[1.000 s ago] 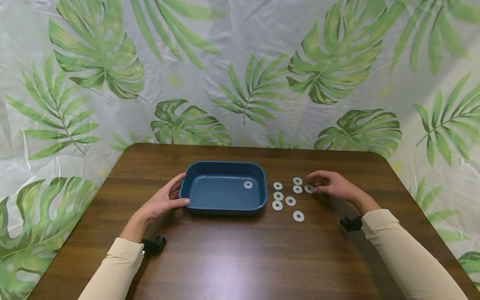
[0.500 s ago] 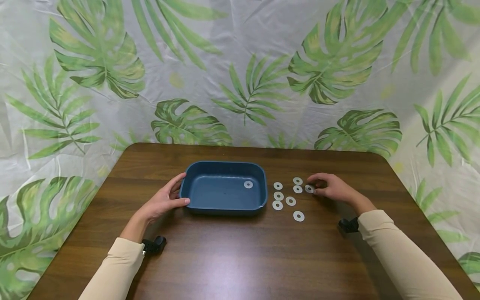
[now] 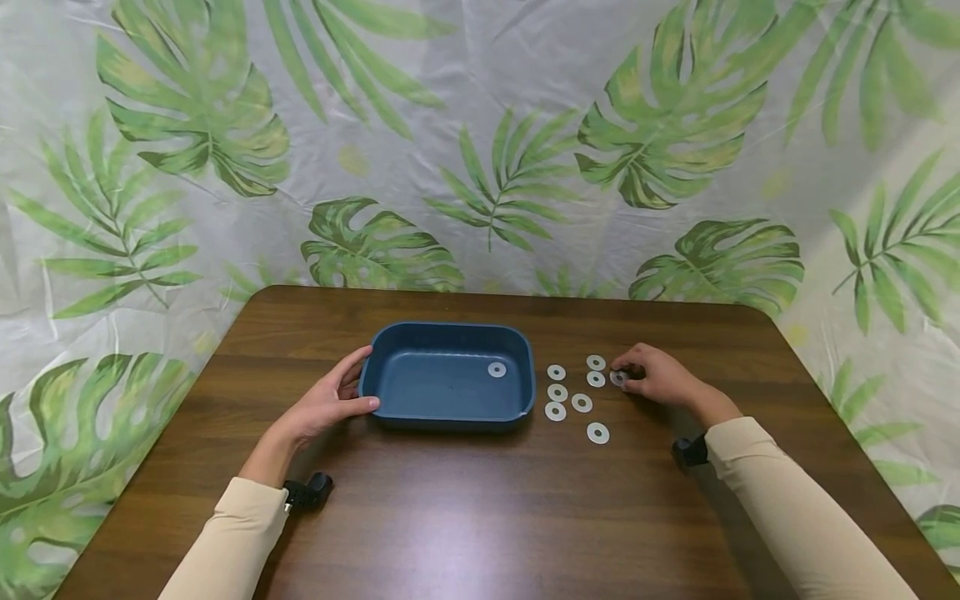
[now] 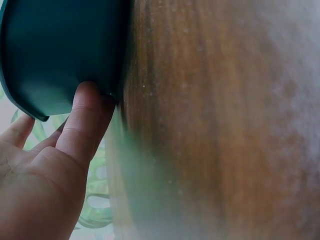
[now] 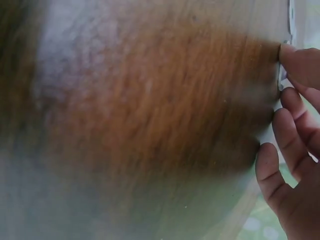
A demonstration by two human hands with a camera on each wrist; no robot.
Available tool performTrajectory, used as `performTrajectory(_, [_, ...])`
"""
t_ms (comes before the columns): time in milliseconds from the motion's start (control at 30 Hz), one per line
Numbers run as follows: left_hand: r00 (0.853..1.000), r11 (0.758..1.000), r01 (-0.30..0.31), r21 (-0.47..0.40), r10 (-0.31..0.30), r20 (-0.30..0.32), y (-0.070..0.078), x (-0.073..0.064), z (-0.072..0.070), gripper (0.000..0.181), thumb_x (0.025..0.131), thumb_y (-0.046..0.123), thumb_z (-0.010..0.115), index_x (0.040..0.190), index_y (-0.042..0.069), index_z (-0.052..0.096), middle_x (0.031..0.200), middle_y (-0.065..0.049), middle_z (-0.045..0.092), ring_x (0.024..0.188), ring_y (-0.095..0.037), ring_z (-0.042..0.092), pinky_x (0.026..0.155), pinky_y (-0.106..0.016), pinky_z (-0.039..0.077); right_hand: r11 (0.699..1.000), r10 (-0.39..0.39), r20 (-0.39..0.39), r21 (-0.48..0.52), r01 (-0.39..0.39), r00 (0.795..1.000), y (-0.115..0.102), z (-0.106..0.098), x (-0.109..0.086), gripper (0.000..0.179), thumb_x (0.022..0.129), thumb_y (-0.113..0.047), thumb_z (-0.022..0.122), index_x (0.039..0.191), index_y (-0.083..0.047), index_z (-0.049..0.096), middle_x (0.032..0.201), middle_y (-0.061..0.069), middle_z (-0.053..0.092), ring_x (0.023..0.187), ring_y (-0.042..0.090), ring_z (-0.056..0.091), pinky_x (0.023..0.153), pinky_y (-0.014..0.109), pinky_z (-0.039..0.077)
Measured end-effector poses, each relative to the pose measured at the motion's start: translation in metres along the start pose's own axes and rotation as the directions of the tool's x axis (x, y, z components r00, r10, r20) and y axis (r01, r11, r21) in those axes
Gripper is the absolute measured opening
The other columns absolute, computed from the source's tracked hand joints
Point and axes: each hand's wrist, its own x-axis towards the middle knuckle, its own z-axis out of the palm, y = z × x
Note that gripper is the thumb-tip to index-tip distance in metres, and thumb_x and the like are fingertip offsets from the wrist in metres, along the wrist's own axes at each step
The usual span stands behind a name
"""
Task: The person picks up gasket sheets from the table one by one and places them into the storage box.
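In the head view, my left hand (image 3: 321, 406) grips the left end of a dark blue rectangular plastic basin (image 3: 427, 390), thumb at the front corner and fingers round the far side. The left wrist view has the thumb (image 4: 84, 115) pressed to the basin's wall. One flat metal washer (image 3: 497, 369) lies inside, toward the right. At the right of the loose washers, my right hand (image 3: 663, 379) pinches a washer (image 3: 617, 379) between thumb and finger, right at the tabletop. From the right wrist, that washer (image 5: 281, 75) appears edge-on between the fingertips.
Several more washers lie between basin and right hand, among them a washer (image 3: 597, 432) nearest the front and a washer (image 3: 596, 362) at the back. The brown wooden table (image 3: 465, 517) ends at a leaf-print cloth (image 3: 480, 150) hanging behind it.
My right hand has shifted slightly left, its thumb and finger closing on the rightmost washer. The left hand and the basin have stayed put.
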Motion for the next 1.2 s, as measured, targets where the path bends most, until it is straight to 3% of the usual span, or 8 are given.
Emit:
performTrajectory(233, [1.000,1.000,-0.004,0.014,0.004,0.000,0.001,-0.002,-0.001,0.086,0.095,0.016,0.066,0.161,0.016,0.010,0.166,-0.024,0.008,0.149,-0.051,0.020,0.117,-0.064,0.025,1.000,-0.009,0.031,-0.024,0.010,0.999,-0.005,-0.003,0.006,0.022,0.080,-0.005,0.075,0.101,0.000,0.069,0.097,0.013,0.064,0.088,0.025,0.059,0.080,0.042,0.050])
performTrajectory(433, [1.000,1.000,0.008,0.018,-0.008,-0.002,0.002,-0.003,-0.001,0.087,0.095,0.017,0.066,0.161,0.016,0.010,0.166,-0.024,0.009,0.148,-0.052,0.022,0.117,-0.063,0.026,0.999,0.030,0.069,-0.014,-0.030,0.997,-0.008,-0.004,0.011,0.023,0.079,-0.004,0.075,0.097,0.000,0.061,0.094,0.013,0.063,0.087,0.024,0.061,0.080,0.042,0.051])
performTrajectory(733, [1.000,1.000,-0.003,0.014,0.003,0.005,0.001,-0.002,-0.001,0.087,0.095,0.017,0.066,0.161,0.015,0.009,0.166,-0.025,0.008,0.148,-0.052,0.021,0.116,-0.064,0.026,0.992,0.114,0.024,0.049,-0.115,0.993,-0.001,0.001,0.000,0.026,0.084,-0.009,0.075,0.104,-0.004,0.058,0.092,0.008,0.066,0.080,0.017,0.059,0.073,0.033,0.048])
performTrajectory(967, [1.000,1.000,0.003,0.006,-0.003,0.005,0.001,-0.001,0.000,0.087,0.095,0.016,0.066,0.161,0.015,0.009,0.166,-0.024,0.009,0.148,-0.050,0.023,0.116,-0.063,0.027,0.981,0.096,0.079,0.163,-0.108,0.992,0.004,-0.001,-0.004,0.042,0.083,-0.002,0.071,0.123,0.001,0.059,0.108,0.017,0.067,0.092,0.022,0.065,0.077,0.034,0.053])
performTrajectory(1200, [1.000,1.000,0.009,0.003,-0.009,-0.001,0.001,-0.001,0.000,0.087,0.095,0.017,0.067,0.161,0.016,0.010,0.166,-0.024,0.008,0.148,-0.050,0.023,0.117,-0.062,0.026,0.980,0.104,0.105,0.161,-0.120,0.989,0.006,-0.004,-0.003,0.038,0.085,0.000,0.069,0.122,-0.002,0.064,0.099,0.012,0.068,0.077,0.011,0.055,0.069,0.028,0.047])
